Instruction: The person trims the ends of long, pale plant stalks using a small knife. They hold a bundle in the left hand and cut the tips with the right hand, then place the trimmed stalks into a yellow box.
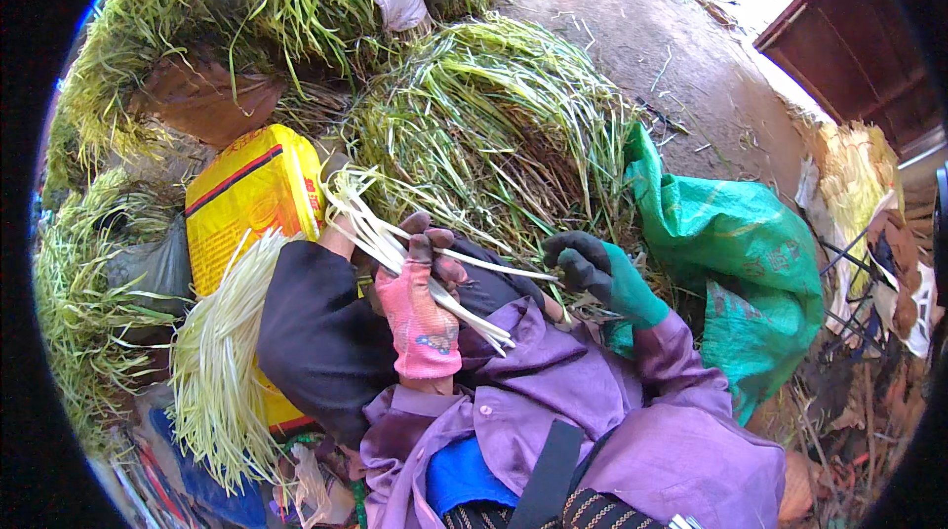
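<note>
My left hand (422, 299), in a pink work glove with dark fingertips, holds a small bunch of pale stalks (378, 236) slanting across my lap. To its right is my right hand (611, 273), in a green glove with dark fingers, its fingers curled near the end of one stalk that sticks out sideways from the bunch. Whether the fingers touch that stalk I cannot tell. A large heap of green and pale leafy stalks (503, 114) lies in front of my knees. At my left, a bundle of cleaned pale stalks (222, 358) drapes over a yellow printed package.
The yellow package (248, 195) stands beside my left knee. A green woven sack (755, 240) lies crumpled at my right. More leafy bundles (215, 3) are piled at the upper left. Bare ground (637, 32) with scraps stretches beyond the heap, and a dark red wooden panel (852, 32) is at the upper right.
</note>
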`<move>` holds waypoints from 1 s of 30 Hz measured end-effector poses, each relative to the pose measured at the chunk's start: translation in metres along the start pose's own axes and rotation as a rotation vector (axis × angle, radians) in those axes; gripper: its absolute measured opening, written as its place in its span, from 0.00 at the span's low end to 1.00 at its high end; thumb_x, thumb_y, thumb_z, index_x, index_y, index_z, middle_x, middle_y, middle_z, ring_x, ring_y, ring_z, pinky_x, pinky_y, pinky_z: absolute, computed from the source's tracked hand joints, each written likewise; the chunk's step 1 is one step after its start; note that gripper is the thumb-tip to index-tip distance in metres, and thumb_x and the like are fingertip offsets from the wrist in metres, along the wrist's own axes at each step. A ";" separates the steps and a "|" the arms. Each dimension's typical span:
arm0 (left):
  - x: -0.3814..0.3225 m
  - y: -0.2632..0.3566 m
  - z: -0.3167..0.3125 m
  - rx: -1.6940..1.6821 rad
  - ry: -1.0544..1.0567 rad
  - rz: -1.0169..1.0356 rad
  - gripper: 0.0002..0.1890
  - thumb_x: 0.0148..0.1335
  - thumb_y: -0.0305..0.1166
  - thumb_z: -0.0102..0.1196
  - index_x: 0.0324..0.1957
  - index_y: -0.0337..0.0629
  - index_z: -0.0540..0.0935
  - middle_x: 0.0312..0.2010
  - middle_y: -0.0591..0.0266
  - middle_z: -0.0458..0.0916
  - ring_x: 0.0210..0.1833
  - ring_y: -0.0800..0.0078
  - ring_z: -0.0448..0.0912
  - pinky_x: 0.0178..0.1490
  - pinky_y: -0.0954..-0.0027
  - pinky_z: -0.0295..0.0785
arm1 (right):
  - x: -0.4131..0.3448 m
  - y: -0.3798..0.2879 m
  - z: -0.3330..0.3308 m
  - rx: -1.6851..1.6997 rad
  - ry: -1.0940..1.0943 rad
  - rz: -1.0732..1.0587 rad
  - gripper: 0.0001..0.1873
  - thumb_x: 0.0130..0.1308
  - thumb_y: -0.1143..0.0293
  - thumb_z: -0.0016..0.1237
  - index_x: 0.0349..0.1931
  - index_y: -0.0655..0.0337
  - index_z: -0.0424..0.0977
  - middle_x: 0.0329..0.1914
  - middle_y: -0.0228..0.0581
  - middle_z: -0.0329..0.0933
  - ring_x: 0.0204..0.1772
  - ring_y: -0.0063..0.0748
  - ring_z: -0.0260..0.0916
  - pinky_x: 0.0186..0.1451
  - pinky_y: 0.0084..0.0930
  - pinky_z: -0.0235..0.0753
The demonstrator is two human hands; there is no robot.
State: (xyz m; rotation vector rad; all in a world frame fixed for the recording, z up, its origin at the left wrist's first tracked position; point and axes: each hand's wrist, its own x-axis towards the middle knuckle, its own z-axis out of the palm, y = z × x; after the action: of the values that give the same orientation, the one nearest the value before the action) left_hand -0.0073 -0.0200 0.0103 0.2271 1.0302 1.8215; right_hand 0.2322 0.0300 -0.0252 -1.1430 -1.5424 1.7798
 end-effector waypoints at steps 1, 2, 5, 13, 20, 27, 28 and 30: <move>-0.001 0.000 0.001 -0.010 -0.012 0.002 0.20 0.60 0.35 0.61 0.52 0.41 0.72 0.33 0.61 0.79 0.19 0.82 0.73 0.19 0.82 0.66 | -0.002 -0.010 0.011 0.198 -0.063 0.010 0.16 0.69 0.64 0.46 0.52 0.63 0.71 0.41 0.26 0.74 0.39 0.15 0.68 0.41 0.15 0.68; -0.001 0.001 0.002 -0.021 -0.026 0.004 0.21 0.59 0.36 0.62 0.52 0.43 0.72 0.34 0.63 0.79 0.19 0.85 0.72 0.19 0.83 0.66 | -0.003 -0.019 0.019 0.121 -0.087 -0.001 0.15 0.68 0.66 0.47 0.50 0.64 0.72 0.39 0.29 0.75 0.39 0.16 0.69 0.41 0.16 0.68; -0.004 0.003 0.005 -0.018 0.015 0.007 0.22 0.61 0.37 0.60 0.53 0.37 0.72 0.34 0.60 0.80 0.19 0.81 0.73 0.19 0.82 0.64 | -0.006 -0.039 0.035 0.221 -0.150 0.138 0.12 0.65 0.69 0.51 0.46 0.65 0.73 0.35 0.30 0.76 0.37 0.18 0.70 0.40 0.18 0.70; 0.001 0.004 0.021 -0.127 -0.082 -0.054 0.26 0.60 0.46 0.60 0.54 0.41 0.72 0.37 0.62 0.78 0.32 0.78 0.76 0.28 0.79 0.67 | 0.004 -0.056 0.043 0.177 -0.214 0.087 0.11 0.64 0.69 0.51 0.44 0.63 0.74 0.32 0.28 0.75 0.34 0.15 0.68 0.38 0.17 0.68; 0.023 0.002 0.007 -0.400 -0.339 -0.166 0.28 0.61 0.43 0.57 0.59 0.39 0.69 0.38 0.65 0.75 0.15 0.89 0.56 0.17 0.82 0.50 | 0.106 0.001 0.001 -0.006 -0.179 -0.025 0.13 0.63 0.66 0.53 0.43 0.64 0.76 0.35 0.31 0.78 0.37 0.22 0.72 0.42 0.22 0.72; 0.021 -0.002 0.005 -0.259 -0.212 -0.077 0.23 0.61 0.36 0.59 0.55 0.40 0.71 0.30 0.65 0.77 0.10 0.87 0.58 0.13 0.81 0.51 | 0.216 0.107 -0.012 -1.169 0.446 -0.170 0.11 0.59 0.65 0.49 0.39 0.60 0.76 0.34 0.45 0.77 0.38 0.48 0.76 0.41 0.43 0.75; 0.020 -0.002 0.007 -0.206 -0.188 -0.079 0.23 0.61 0.36 0.59 0.55 0.40 0.71 0.30 0.65 0.77 0.10 0.87 0.58 0.13 0.81 0.51 | 0.223 0.116 -0.007 -1.272 0.483 -0.200 0.10 0.57 0.66 0.49 0.37 0.60 0.76 0.34 0.46 0.77 0.39 0.47 0.75 0.41 0.42 0.75; 0.020 -0.004 0.011 -0.140 -0.134 -0.077 0.22 0.62 0.35 0.58 0.56 0.39 0.71 0.29 0.64 0.77 0.10 0.87 0.58 0.12 0.81 0.52 | 0.226 0.128 -0.004 -1.381 0.441 -0.270 0.07 0.54 0.71 0.47 0.33 0.58 0.74 0.37 0.48 0.76 0.38 0.45 0.75 0.39 0.39 0.74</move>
State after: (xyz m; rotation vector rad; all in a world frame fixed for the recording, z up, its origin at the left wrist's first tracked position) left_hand -0.0085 0.0026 0.0084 0.2189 0.8046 1.7747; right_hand 0.1375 0.1898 -0.2072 -1.5680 -2.4366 0.0329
